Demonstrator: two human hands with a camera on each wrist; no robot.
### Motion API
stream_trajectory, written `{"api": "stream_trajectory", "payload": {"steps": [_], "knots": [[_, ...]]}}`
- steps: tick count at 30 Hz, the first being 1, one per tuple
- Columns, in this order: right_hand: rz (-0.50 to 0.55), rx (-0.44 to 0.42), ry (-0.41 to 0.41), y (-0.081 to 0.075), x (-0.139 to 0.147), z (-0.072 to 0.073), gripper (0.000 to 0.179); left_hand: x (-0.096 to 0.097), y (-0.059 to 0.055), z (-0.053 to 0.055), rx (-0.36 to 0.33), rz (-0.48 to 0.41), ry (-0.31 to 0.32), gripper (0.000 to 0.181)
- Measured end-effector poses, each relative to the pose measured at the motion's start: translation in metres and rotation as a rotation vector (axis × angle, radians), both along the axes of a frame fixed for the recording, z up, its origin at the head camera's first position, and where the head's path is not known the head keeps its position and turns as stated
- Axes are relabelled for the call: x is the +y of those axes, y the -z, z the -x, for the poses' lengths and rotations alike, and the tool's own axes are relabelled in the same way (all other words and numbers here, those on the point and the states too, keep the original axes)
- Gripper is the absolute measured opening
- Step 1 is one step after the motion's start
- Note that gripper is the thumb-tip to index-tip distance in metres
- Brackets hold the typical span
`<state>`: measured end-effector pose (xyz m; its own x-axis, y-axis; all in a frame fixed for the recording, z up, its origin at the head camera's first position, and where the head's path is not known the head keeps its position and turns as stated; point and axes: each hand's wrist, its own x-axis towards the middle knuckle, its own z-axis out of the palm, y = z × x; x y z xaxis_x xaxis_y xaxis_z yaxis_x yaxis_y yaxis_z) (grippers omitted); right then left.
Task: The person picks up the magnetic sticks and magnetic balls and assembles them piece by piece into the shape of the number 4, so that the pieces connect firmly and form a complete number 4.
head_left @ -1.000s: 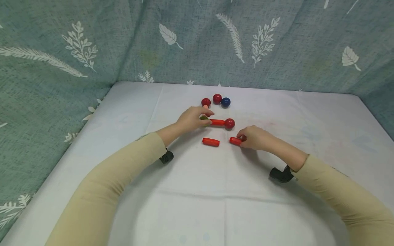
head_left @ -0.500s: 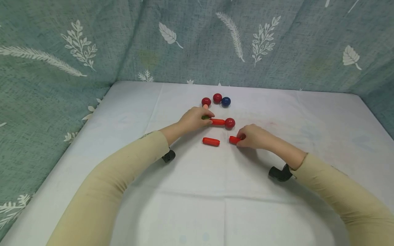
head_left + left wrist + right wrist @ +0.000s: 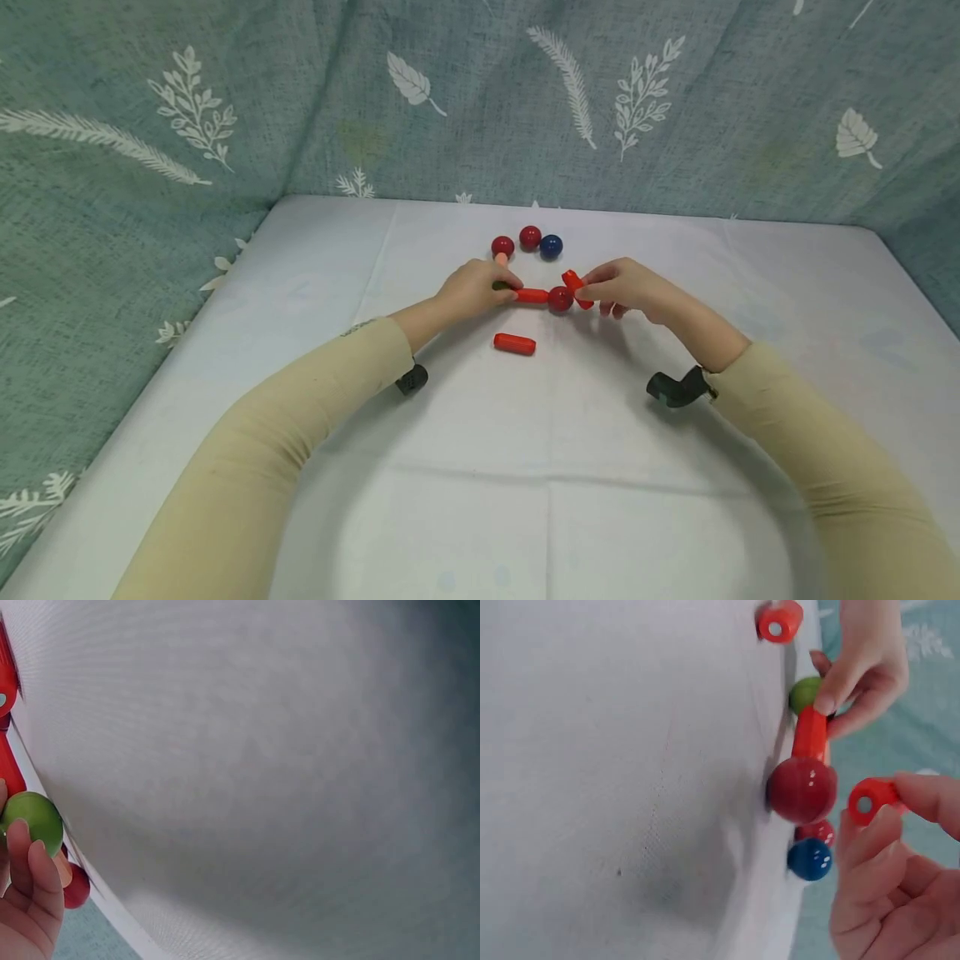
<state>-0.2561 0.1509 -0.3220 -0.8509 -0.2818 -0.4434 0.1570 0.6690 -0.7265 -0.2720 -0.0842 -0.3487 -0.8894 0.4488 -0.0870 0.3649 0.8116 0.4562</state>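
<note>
My left hand (image 3: 472, 287) grips a green ball (image 3: 34, 814) where it meets a red rod (image 3: 532, 296), with the thumb on the rod's end in the right wrist view. A red ball (image 3: 560, 299) sits at that rod's other end. Just right of this ball, my right hand (image 3: 630, 287) pinches a second red rod (image 3: 573, 283), held tilted; its end shows a silver disc in the right wrist view. Whether this rod touches the ball I cannot tell. Nearer the front lies a loose red rod (image 3: 514, 343). My left fingers mostly hide the green ball in the head view.
Behind the left hand, a peach rod (image 3: 501, 260) meets another red ball (image 3: 502, 247). Farther back, a red ball (image 3: 530, 237) and a blue ball (image 3: 551, 247) lie side by side on the white cloth (image 3: 480, 433). A leaf-patterned curtain (image 3: 480, 100) hangs behind.
My right hand has lifted its red rod from the cloth and carried it away from me, up beside the red ball, turning it. The left hand has stayed nearly still.
</note>
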Motion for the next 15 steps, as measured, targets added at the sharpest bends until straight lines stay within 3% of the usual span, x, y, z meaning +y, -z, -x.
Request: {"api": "stream_trajectory", "payload": {"steps": [9,15], "knots": [[0.220,-0.127,0.268,0.006,-0.003,0.020,0.048,0.000,0.000,-0.001,-0.009,-0.008,-0.005,0.024],[0.287,-0.185,0.379,0.011,-0.008,0.031,0.052,0.000,-0.001,-0.001,-0.015,-0.013,-0.017,0.024]]}}
